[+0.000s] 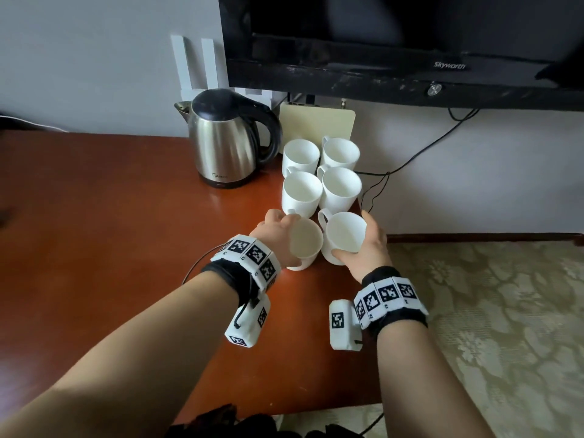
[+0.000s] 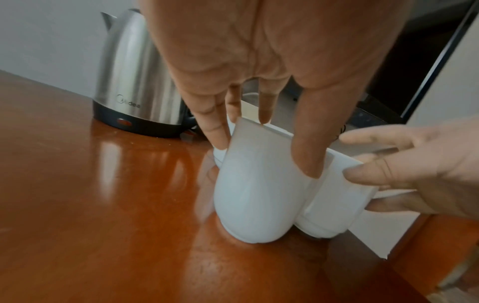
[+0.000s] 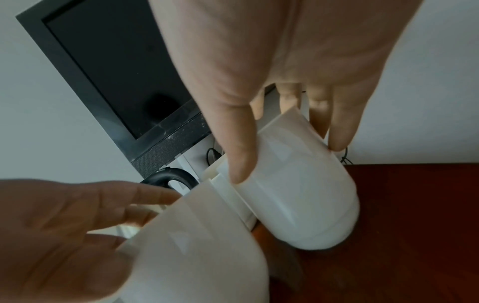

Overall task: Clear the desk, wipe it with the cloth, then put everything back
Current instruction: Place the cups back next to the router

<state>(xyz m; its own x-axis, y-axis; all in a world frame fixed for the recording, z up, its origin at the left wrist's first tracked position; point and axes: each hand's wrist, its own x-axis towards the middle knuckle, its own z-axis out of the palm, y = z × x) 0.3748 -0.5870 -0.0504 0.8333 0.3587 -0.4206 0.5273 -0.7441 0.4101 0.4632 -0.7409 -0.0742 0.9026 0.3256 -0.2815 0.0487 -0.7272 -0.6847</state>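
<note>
Six white mugs stand in two columns at the right end of the red-brown desk [image 1: 110,232]. My left hand [image 1: 275,238] grips the front-left mug [image 1: 305,245] round its body, thumb on one side and fingers on the other. My right hand [image 1: 371,245] grips the front-right mug [image 1: 343,237] the same way. In the left wrist view the left hand [image 2: 264,151] holds its mug [image 2: 259,201] tilted, base at the desk surface. In the right wrist view the right hand [image 3: 290,162] holds its mug [image 3: 305,205] tilted too. Both mugs look empty.
A steel kettle [image 1: 227,143] stands behind and left of the mugs. Several other mugs [image 1: 319,175] sit just beyond my hands. A cream box [image 1: 316,121] and cables [image 1: 379,181] lie by the wall under a black TV [image 1: 395,42]. Patterned carpet [image 1: 489,311] lies past the desk's right edge.
</note>
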